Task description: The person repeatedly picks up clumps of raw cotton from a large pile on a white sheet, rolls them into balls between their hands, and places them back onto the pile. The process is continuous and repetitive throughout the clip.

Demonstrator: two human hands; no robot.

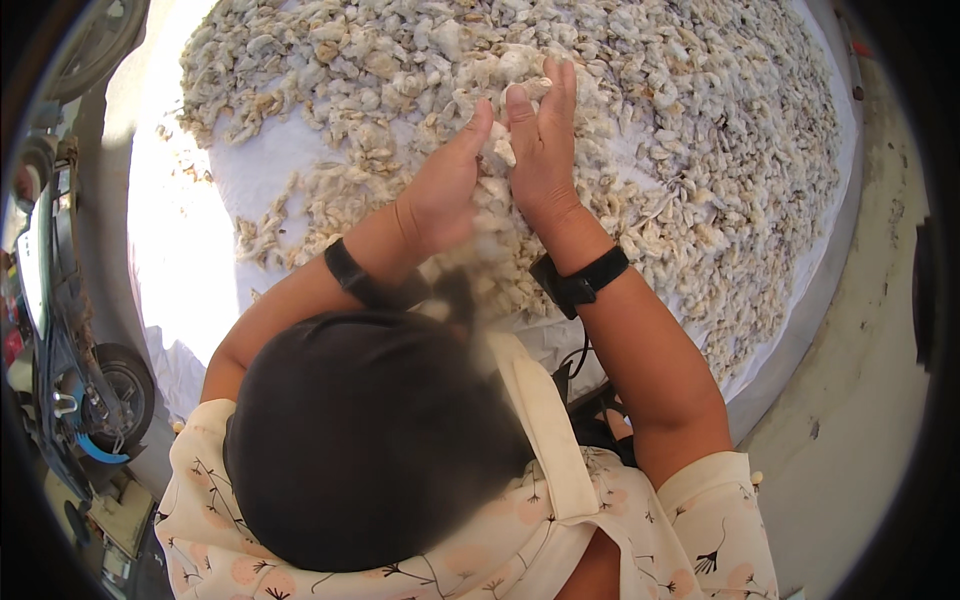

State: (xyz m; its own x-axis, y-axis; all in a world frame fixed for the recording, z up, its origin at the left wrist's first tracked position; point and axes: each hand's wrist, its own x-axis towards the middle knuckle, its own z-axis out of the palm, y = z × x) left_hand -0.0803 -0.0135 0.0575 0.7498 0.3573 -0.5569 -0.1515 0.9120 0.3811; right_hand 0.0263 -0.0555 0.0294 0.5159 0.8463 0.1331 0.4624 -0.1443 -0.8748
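Note:
Off-white, brownish tufts of raw fibre that look like cotton [720, 150] cover much of a white sheet [255, 172]. Over the middle of the pile, my left hand [457, 172] and my right hand [544, 142] face each other, a small gap between them. A few pale tufts [501, 144] lie between the palms, touching the fingers and thumbs. Black bands circle both wrists, and the one on the right carries a small black device [555, 285] with a cable. Some of my left fingers are hidden behind the palm.
Left of the sheet stands a motorcycle [52, 300] with its wheel [120, 394] near the sheet's edge; another wheel [94, 45] shows at the upper left. Concrete floor [840, 420] runs along the right. Strong sunlight falls on the sheet's left part.

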